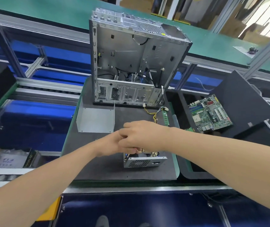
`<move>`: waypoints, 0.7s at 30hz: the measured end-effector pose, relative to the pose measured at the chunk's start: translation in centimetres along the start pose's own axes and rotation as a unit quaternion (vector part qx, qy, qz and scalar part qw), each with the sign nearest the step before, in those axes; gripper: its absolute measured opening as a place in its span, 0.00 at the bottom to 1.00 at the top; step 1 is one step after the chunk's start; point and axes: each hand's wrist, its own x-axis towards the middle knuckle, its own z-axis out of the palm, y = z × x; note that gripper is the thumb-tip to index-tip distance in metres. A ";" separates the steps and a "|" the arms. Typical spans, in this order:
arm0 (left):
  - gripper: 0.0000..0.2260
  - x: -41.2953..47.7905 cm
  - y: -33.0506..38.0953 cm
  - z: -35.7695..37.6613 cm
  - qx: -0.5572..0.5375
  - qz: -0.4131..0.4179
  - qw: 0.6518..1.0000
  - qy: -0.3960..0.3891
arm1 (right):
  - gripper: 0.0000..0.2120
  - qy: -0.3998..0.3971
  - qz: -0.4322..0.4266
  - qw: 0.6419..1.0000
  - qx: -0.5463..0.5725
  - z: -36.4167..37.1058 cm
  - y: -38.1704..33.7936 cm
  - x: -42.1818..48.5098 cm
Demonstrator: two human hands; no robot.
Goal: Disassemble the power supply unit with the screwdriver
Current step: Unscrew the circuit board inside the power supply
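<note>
Near the front edge of the dark grey foam mat (98, 163), atop the green-edged table (66, 141) — a small silver metal power supply unit (145, 161), perforated fan grille facing the camera, top open, yellow and black wires showing inside.

Directly over that open top, both hands, meeting and overlapping. Left hand (110, 144) reaching in from the left, fingers hidden under the other hand — grip impossible to tell. Right hand (143, 136) coming across from the right, knuckles up, fingers curled down into the unit among the wires; whether that grip holds a wire or anything else, cannot tell.

Behind the hands, on the mat, a bent sheet of plain silver metal (95, 120) with one upright side wall, apart from the unit. Further back, at the mat's far edge, a tall open grey steel computer case (131, 63), standing upright. Below its lower right corner, a loose bundle of yellow and black cables (153, 114) lying on the mat. Just beside, along the mat's right edge, a thin green memory stick (165, 117). Right of the table, a black foam tray (184, 169) holding a green motherboard (211, 113).
</note>
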 end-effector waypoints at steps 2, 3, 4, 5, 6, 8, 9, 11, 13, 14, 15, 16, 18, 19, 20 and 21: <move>0.07 0.2 -0.2 0.0 0.008 -0.007 1.000 0.004 | 0.09 0.008 -0.001 1.000 0.025 0.1 0.2 -0.1; 0.07 0.4 -0.4 -0.1 0.017 -0.011 1.000 0.019 | 0.09 0.012 0.026 0.998 0.056 0.0 0.1 -0.3; 0.08 0.5 -0.6 -0.2 0.030 -0.011 0.999 0.040 | 0.11 0.013 0.078 0.993 0.091 -0.1 -0.2 -0.3; 0.11 0.7 -0.7 -0.2 0.036 -0.011 0.998 0.054 | 0.16 0.010 0.155 0.980 0.127 -0.2 -0.4 -0.2; 0.12 0.7 -0.7 -0.2 0.029 -0.010 0.998 0.058 | 0.21 0.001 0.240 0.957 0.162 -0.4 -0.6 0.1; 0.09 0.7 -0.5 0.1 0.008 0.003 0.999 0.038 | 0.26 -0.046 0.360 0.907 0.213 -0.7 -0.6 0.9; 0.07 0.8 -0.5 0.2 0.015 0.009 1.000 0.024 | 0.25 -0.068 0.377 0.895 0.228 -0.7 -0.6 1.3; 0.09 0.9 -0.4 0.2 0.018 -0.001 1.000 0.013 | 0.20 -0.093 0.359 0.900 0.229 -0.8 -0.4 1.6; 0.11 1.0 -0.4 0.0 -0.012 -0.014 0.999 0.028 | 0.10 -0.076 0.301 0.931 0.191 -0.8 0.0 1.5; 0.11 0.9 -0.4 -0.3 -0.017 -0.017 0.999 0.037 | 0.05 -0.060 0.263 0.947 0.176 -0.7 0.2 1.3; 0.09 0.8 -0.4 -0.5 -0.009 -0.017 0.999 0.041 | 0.06 -0.050 0.215 0.962 0.162 -0.7 0.3 1.1; 0.09 0.7 -0.3 -0.8 -0.003 -0.019 0.999 0.036 | 0.08 -0.037 0.153 0.976 0.149 -0.5 0.6 1.0; 0.08 0.5 -0.1 -1.0 -0.001 -0.023 1.000 0.015 | 0.10 -0.002 0.035 0.990 0.134 -0.3 1.0 0.8; 0.09 0.5 -0.1 -1.1 0.000 -0.021 1.000 0.006 | 0.11 0.006 0.000 0.991 0.131 -0.3 1.1 0.7; 0.09 0.5 -0.2 -1.1 -0.001 -0.020 1.000 0.002 | 0.11 0.010 -0.016 0.991 0.133 -0.1 1.3 0.6; 0.08 0.7 -0.4 -1.0 0.005 -0.016 1.000 0.008 | 0.10 0.013 -0.010 0.990 0.139 0.0 1.4 0.4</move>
